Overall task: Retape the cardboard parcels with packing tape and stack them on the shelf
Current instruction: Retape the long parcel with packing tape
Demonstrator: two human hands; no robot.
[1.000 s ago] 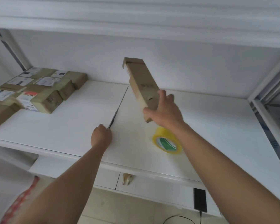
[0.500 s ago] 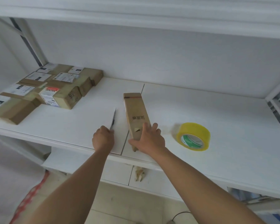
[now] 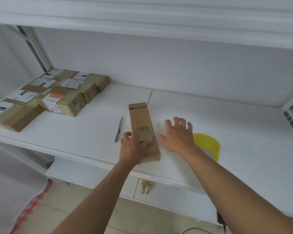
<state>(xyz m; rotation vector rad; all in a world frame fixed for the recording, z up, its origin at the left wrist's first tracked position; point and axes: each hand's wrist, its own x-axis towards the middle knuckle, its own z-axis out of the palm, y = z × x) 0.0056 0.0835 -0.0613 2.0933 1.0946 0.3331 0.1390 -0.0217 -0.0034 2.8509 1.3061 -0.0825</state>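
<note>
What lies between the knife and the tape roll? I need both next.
In the head view, the long cardboard parcel lies between the knife and the tape roll, with the left hand and right hand.

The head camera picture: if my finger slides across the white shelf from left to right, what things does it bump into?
Pile of labelled parcels → utility knife → left hand on the long cardboard parcel → right hand, spread open → yellow tape roll.
</note>
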